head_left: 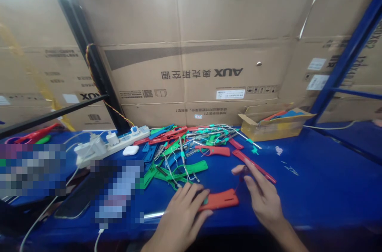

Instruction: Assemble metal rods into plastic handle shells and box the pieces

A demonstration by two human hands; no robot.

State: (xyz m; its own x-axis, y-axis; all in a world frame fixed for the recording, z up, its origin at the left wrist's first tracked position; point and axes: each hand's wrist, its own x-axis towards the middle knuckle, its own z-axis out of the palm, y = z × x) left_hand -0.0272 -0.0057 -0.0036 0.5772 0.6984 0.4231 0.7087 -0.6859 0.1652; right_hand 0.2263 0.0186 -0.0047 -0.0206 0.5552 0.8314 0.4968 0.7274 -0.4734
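My left hand point(185, 212) grips the near end of a flat orange-red plastic piece point(221, 200) lying on the blue work surface point(298, 200). My right hand point(259, 192) pinches a small dark part point(244, 172), and a thin red wire point(238, 187) seems to run from it toward the orange-red piece. Just beyond my right fingers lies a long red plastic strip point(253, 166). A loose heap of green, red and blue plastic parts with metal wires and probes point(179, 152) spreads past my left hand.
An open cardboard box point(271, 129) holding coloured parts stands at the back right. A white power strip point(112, 144) with plugs and a white earbud case point(130, 150) lie at the back left. A phone point(71, 200) sits near a cable. Cardboard sheets and blue shelf posts point(343, 61) stand behind.
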